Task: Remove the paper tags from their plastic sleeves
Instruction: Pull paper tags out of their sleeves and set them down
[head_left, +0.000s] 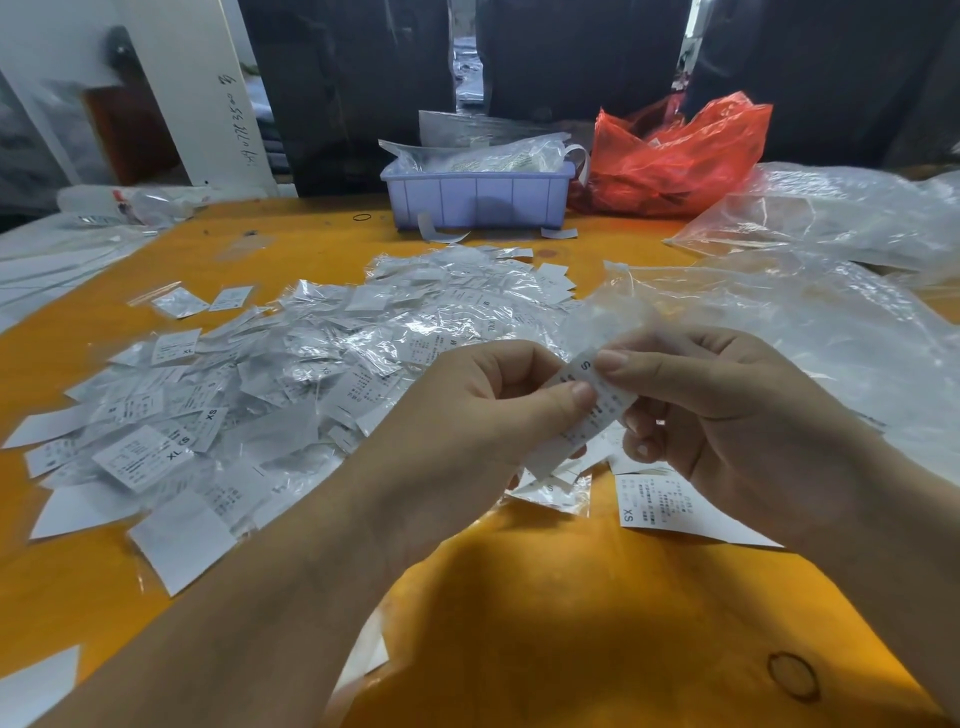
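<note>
Two bare forearms reach in from the bottom edge and meet over the orange desk. Between them, the left hand and the right hand share one paper tag marked "S". The left hand pinches it with the thumb on top and the curled fingers behind; the right hand pinches its upper end between thumb and forefinger. A blurred scrap of clear plastic sleeve stands up just above the fingertips; whether it still wraps the tag's end cannot be told.

Left of and behind the hands, a wide heap of tags in sleeves is spread over the desk, with letters such as "XL", "S" and "XS" legible on some. A loose printed tag marked "XS" lies flat under the right wrist. A dark rubber band lies on the desk near the right forearm.

At the far edge stands a pale blue plastic bin filled with clear plastic, and a crumpled red plastic bag sits just beside it on the right. Large clear plastic bags cover the right side of the desk.
</note>
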